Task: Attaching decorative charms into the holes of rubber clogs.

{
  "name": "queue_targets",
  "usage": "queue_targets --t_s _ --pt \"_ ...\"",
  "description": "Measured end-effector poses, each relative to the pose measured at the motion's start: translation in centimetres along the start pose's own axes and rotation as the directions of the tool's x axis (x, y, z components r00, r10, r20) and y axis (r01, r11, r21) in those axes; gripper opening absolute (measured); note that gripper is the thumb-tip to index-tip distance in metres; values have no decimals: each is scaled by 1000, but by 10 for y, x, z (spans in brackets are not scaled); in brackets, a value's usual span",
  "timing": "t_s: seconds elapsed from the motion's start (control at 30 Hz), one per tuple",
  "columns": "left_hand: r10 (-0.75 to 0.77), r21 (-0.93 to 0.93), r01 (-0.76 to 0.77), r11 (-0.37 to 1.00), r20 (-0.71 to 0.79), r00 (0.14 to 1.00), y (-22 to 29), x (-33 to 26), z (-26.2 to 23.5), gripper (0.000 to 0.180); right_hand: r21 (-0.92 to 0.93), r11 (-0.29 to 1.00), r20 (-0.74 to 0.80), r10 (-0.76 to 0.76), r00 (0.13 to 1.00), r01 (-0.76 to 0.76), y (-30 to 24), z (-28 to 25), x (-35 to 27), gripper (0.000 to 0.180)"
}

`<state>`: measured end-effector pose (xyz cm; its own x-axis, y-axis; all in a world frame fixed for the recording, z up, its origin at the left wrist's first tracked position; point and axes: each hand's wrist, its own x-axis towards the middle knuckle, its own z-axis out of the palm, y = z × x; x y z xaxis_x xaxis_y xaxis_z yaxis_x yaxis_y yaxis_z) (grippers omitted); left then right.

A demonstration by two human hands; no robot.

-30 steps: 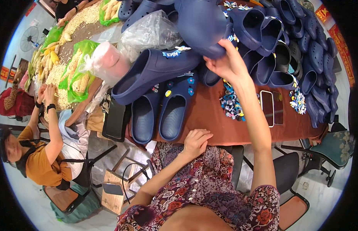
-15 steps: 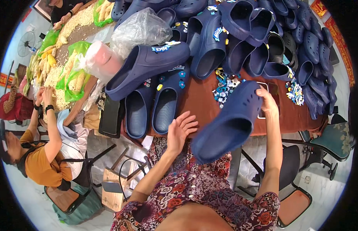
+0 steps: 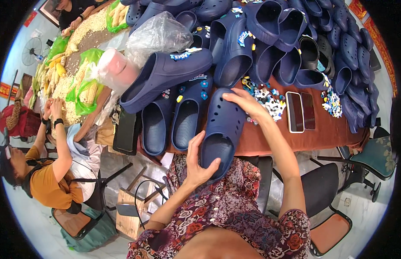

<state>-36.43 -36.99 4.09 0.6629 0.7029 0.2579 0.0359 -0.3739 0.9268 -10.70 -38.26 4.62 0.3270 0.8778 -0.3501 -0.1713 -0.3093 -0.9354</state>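
Observation:
A navy blue clog (image 3: 226, 113) is held between my two hands at the table's near edge, its toe pointing away from me and no charms on its holes. My left hand (image 3: 198, 162) grips the heel end, thumb over the rim. Around the toe, from the right, closes my right hand (image 3: 247, 102). Just left of it stand two clogs with charms, the nearer one (image 3: 186, 125) bearing blue flowers and a yellow charm. Another decorated clog (image 3: 168, 77) lies across their toes. Beyond my right hand is a pile of small white, blue and yellow shoe charms (image 3: 269, 103).
Many navy clogs (image 3: 269, 26) are heaped along the back and right. Two phones (image 3: 295, 112) and a second charm pile (image 3: 332, 103) lie on the brown tablecloth (image 3: 269, 144). A clear plastic bag (image 3: 157, 36) sits left. Beyond, people handle corn (image 3: 86, 95). Chairs (image 3: 319, 187) stand right.
The clog has moved left and turned more upright, toe away from me. My left hand, open before, now grips its heel. My right hand has shifted left with the toe, uncovering the phones.

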Motion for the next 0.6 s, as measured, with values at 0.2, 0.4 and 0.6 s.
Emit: queue_targets --t_s 0.2,0.4,0.6 --pt "-74 110 79 991 -43 996 -8 0 4 51 -169 985 -82 -34 996 20 42 4 21 60" --pt "-3 199 10 980 -35 999 -10 0 11 51 -348 894 -454 -423 784 281 77 -5 44 57" --pt "35 225 -27 974 -34 999 -11 6 11 52 93 996 -386 25 922 13 37 -12 56 48"
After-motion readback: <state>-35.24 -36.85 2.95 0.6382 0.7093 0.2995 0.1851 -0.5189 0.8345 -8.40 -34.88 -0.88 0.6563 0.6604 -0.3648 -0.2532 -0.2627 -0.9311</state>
